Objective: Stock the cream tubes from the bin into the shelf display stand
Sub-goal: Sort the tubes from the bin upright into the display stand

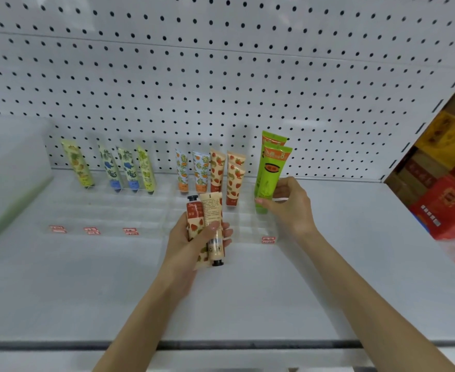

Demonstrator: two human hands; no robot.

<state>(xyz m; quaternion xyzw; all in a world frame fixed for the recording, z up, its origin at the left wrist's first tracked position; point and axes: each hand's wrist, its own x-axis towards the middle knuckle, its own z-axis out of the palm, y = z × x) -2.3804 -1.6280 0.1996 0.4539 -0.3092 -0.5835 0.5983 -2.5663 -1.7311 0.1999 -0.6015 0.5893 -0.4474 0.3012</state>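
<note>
My left hand (194,237) grips two strawberry-print cream tubes (211,218) above the white shelf, one cap up and one cap down. My right hand (288,202) pinches the lower part of a bright green tube (270,173), which stands upright in the right end of the clear acrylic display stand (151,210), with a second green tube (273,139) right behind it. Several other tubes stand in the stand's back row: yellow-green ones (77,165), blue-print ones (128,167), orange-flower ones (191,169) and strawberry ones (231,175). The stand's front slots hold no tubes.
A translucent white bin (14,170) sits at the far left of the shelf (247,296). A pegboard wall (221,76) rises behind. Red and yellow cartons (446,194) are stacked past the shelf's right end. Red price labels (129,231) line the stand's front.
</note>
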